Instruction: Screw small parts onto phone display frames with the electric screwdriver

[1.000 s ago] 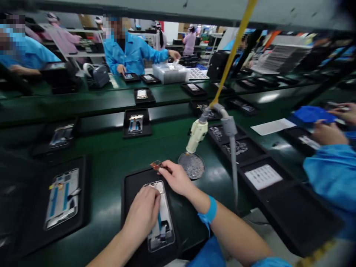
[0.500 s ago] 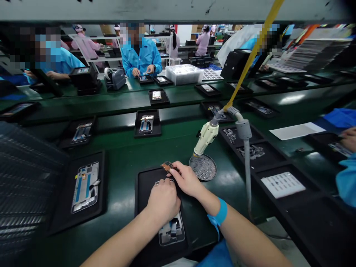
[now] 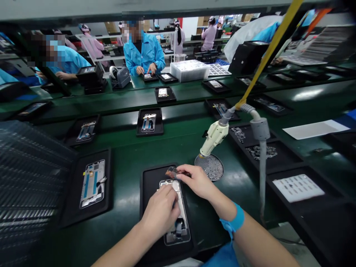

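left hand [image 3: 160, 209] on phone frame [image 3: 177, 231], right hand [image 3: 196, 181] pinching flex cable [image 3: 171, 172]

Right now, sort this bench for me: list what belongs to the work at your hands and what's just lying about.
In use: left hand resting on the phone frame in its black tray; right hand pinching a small brown flex part.

Lying about: round mesh dish; cream hanging tool; phone frame in the tray to the left.

Long dark-green assembly benches [image 3: 178, 95] run through the factory room, with metal shelving [image 3: 91, 46] beyond them.
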Tool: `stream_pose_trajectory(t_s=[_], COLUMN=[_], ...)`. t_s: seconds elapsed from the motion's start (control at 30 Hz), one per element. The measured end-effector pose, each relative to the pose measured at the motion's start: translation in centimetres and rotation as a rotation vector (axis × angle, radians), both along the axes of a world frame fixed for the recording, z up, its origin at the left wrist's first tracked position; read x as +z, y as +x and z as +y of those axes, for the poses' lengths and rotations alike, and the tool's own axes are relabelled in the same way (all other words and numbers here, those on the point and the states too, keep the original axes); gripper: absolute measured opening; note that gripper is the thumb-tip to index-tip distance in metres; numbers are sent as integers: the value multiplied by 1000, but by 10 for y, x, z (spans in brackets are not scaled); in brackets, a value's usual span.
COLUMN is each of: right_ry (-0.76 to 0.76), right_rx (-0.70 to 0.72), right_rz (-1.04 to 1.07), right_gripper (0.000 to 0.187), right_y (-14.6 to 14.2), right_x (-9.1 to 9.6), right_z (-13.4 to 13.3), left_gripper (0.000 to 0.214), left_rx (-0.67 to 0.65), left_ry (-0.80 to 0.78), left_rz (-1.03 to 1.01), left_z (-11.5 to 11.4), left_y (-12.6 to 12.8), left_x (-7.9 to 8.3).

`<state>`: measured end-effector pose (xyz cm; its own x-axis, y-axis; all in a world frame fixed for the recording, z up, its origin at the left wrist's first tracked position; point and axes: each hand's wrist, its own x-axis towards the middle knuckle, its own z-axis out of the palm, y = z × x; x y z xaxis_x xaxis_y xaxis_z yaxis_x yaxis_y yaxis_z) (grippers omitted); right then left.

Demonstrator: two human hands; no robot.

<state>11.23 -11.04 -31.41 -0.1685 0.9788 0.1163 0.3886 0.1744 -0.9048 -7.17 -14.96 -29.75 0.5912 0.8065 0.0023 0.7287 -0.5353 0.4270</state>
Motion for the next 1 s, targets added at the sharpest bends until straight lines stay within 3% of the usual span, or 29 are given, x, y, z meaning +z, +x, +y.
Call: stream_pose_trajectory(t_s=[0.1, 0.2, 0.5, 0.7, 0.83, 0.93, 1.0], right_ry=[-38, 24, 99, 241, 441, 452, 381], right_rx=[81, 166, 222, 234, 150, 301, 394], right_rz=[-60, -142, -211, -298, -489, -586, -671], right_gripper=[14, 17, 19, 18, 28, 49, 64], right_y=[0, -4, -10, -13, -14, -9, -7], right_x=[2, 1, -3, -9, -16, -16, -12], right_z=[-4, -8, -11, -14, -30, -46, -54], left_gripper=[19, 22, 23, 23, 23, 27, 31], left_rx=[-61, -108, -118, -111, -3, 90, 65], left_ry=[17, 34, 67, 54, 123, 152, 146], left_rz=[-319, -448, -459, -479, -544, -427, -318], left_z=[-17, -33, -40, -42, -27, 0, 18], left_y=[-20, -31, -33, -33, -37, -42, -44], left_x=[-15, -25, -32, -26, -17, -17, -19])
